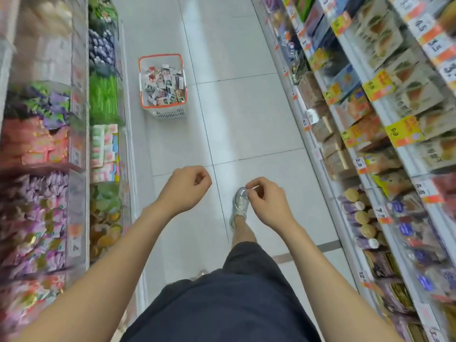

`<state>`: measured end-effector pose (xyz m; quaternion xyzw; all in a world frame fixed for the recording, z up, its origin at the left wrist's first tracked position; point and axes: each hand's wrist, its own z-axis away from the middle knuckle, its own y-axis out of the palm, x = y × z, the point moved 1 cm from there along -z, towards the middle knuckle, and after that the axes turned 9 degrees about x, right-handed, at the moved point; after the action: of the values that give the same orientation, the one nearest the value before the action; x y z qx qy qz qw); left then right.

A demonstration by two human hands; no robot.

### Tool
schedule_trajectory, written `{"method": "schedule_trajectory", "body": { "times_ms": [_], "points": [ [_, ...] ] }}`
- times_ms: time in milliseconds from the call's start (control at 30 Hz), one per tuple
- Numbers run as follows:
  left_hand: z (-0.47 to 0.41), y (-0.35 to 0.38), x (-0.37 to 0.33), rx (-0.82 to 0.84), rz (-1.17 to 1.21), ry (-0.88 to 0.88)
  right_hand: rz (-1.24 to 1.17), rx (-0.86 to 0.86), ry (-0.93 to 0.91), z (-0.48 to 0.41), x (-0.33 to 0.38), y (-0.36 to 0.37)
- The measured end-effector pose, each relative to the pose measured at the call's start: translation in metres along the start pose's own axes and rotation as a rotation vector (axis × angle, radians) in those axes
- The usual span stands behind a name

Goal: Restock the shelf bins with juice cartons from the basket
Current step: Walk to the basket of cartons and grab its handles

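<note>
A white basket with an orange rim (142, 77) stands on the aisle floor ahead, close to the left shelf, holding several small juice cartons (164, 86). Clear shelf bins (104, 97) on the left hold coloured cartons: purple, green, pink and orange. My left hand (183, 190) and my right hand (267, 199) hang in front of me above the floor, well short of the basket. Both have their fingers curled in and hold nothing.
Shelves line both sides of a narrow aisle with a pale tiled floor (234, 107). The right shelf (365, 114) carries packaged snacks with yellow and orange price tags. My leg and grey shoe (239, 201) step forward below my right hand.
</note>
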<state>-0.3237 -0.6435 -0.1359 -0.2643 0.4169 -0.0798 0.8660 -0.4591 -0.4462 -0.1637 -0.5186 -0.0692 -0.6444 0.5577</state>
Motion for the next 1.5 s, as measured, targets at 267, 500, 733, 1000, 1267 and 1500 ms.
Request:
{"method": "schedule_trajectory", "body": {
  "times_ms": [267, 500, 733, 1000, 1267, 1500],
  "points": [
    [-0.204, -0.108, -0.084, -0.256, 0.120, -0.100, -0.017, 0.126, -0.005, -0.235, 0.067, -0.107],
    [-0.335, -0.201, -0.107, -0.327, 0.198, -0.160, 0.082, 0.224, -0.118, -0.424, 0.161, -0.174],
    [-0.524, -0.315, -0.117, -0.392, 0.254, -0.128, 0.204, 0.221, -0.181, -0.635, 0.240, -0.223],
    [-0.710, -0.452, -0.163, -0.335, 0.290, -0.151, 0.238, 0.275, -0.194, -0.823, 0.337, -0.288],
    [-0.890, -0.576, -0.168, -0.478, 0.307, -0.234, 0.295, 0.420, -0.307, -1.063, 0.427, -0.303],
    [-0.966, -0.641, -0.146, -0.682, 0.507, -0.489, 0.550, 0.771, -0.510, -1.228, 0.537, -0.265]
  ]
}}
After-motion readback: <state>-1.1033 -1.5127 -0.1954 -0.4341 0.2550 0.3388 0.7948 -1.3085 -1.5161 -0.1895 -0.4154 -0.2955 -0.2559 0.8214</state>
